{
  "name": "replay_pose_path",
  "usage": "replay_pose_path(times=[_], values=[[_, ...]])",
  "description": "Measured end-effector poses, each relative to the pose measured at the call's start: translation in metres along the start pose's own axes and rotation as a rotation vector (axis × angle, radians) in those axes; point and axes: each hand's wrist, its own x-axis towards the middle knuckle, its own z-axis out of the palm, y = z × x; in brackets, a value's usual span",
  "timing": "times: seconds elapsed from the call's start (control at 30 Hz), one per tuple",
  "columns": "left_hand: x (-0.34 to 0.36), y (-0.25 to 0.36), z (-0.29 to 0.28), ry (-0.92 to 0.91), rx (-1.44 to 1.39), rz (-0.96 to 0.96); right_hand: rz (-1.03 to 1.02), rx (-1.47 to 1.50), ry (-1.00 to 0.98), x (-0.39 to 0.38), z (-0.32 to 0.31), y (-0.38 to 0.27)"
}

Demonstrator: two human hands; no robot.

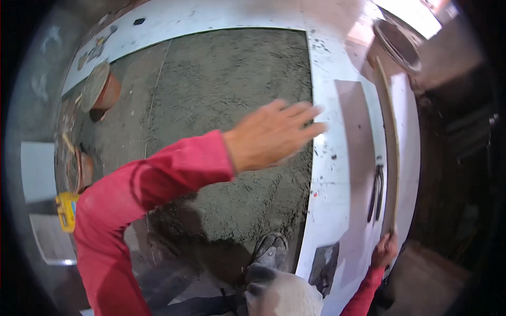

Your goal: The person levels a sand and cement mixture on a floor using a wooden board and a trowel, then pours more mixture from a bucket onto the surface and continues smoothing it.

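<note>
The red-sleeved left arm point(108, 226) bends, its blurred bare left hand point(279, 131) stretched rightward, fingers spread above rough grey mortar point(226, 68). The bare right hand point(385, 250) wraps the near end of a long tan wooden strip point(391, 147) extending forward over white flooring point(329, 210).

I've got a grey wall point(39, 95) down my feed's left, pale, dirt-flecked floor point(211, 17) up top, and bright light point(414, 16) (nearly blown out!) upper right.

Yellow device point(66, 211) at left — two reddish buckets point(110, 94) beyond.
</note>
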Motion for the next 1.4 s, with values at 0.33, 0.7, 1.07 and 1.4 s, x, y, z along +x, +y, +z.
replay_pose_path(times=[0.33, 0.7, 1.07, 1.4], values=[[-0.002, -0.210, -0.063, 0.453, 0.614, -0.231, -0.858, 0.405, -0.135, 0.287, 0.100, -0.252], [-0.021, -0.388, -0.001, 0.318, 0.547, -0.758, -1.095, -0.017, -0.065, 0.511, 0.249, -0.433], [-0.004, -0.434, 0.027, 0.337, 0.577, -0.764, -0.942, 0.146, -0.115, 0.575, 0.301, -0.456], [-0.036, -0.454, 0.029, 0.228, 0.646, -0.770, -1.065, 0.309, -0.112, 0.571, 0.318, -0.454]])
